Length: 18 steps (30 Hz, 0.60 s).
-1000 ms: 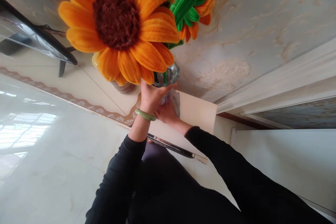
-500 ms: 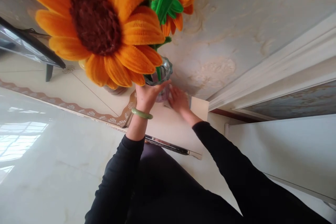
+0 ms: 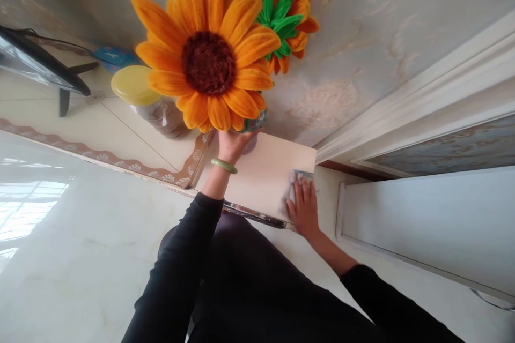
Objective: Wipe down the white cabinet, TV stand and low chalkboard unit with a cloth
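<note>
My left hand [image 3: 233, 143], with a green bangle at its wrist, is closed around a glass vase [image 3: 256, 121]. Large orange fuzzy sunflowers [image 3: 209, 63] with green leaves rise from the vase and hide part of it. Under my right hand [image 3: 304, 207] is a greyish cloth [image 3: 290, 193], pressed against the pale cabinet top [image 3: 261, 171] near its right end. The fingers of that hand are slightly apart and hold the cloth down.
To the left, a jar with a yellow lid [image 3: 135, 86] stands on a brown-bordered table mat [image 3: 120, 144]. A black-framed screen [image 3: 44, 61] and a blue packet [image 3: 115, 57] are further left. A patterned wall rises behind; a white panel [image 3: 426, 220] is at right.
My right hand has moved with the cloth from beside the vase to the right and nearer my body. The flowers now appear smaller and further right, and the yellow-lidded jar shows.
</note>
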Motion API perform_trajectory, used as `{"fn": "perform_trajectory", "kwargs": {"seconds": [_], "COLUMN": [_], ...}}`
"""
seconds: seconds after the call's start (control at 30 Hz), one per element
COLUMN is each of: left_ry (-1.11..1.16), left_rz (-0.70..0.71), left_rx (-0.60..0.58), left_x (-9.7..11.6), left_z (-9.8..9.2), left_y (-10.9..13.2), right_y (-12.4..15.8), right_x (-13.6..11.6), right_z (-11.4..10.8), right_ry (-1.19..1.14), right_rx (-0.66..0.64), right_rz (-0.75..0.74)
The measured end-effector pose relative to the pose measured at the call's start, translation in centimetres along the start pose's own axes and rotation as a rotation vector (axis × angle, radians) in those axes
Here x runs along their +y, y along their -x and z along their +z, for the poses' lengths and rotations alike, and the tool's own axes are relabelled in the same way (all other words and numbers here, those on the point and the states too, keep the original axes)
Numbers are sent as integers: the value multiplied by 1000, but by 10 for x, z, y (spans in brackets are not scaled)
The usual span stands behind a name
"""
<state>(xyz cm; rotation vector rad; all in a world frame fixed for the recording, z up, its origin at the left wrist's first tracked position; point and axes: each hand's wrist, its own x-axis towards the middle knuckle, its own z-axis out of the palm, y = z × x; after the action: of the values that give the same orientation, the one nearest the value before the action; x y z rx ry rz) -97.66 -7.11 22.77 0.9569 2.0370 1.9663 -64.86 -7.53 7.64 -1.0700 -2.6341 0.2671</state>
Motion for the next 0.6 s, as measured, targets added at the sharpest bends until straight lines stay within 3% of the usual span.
{"fn": "perform_trajectory", "kwargs": {"seconds": [0.1, 0.17, 0.3, 0.37, 0.47, 0.6], "left_ry": [21, 10, -8, -7, 0, -13], "left_rz": [-10, -7, -2, 3, 18, 20], "left_rx": [-7, -12, -3, 8, 19, 45], "left_x": [-9, -11, -11, -10, -11, -14], "left_z": [2, 1, -1, -1, -1, -2], "left_y": [2, 2, 1, 0, -1, 1], "right_y": [38, 33, -23, -56, -101, -154], "right_x": [-28, -47, -83, -89, -72, -15], "right_z": [-11, -13, -5, -1, -3, -11], "right_ry": [46, 39, -16, -43, -39, 82], "right_rx": [-108, -196, -289, -293, -277, -235], "right_rz": [-128, -258, -447, -489, -432, -73]}}
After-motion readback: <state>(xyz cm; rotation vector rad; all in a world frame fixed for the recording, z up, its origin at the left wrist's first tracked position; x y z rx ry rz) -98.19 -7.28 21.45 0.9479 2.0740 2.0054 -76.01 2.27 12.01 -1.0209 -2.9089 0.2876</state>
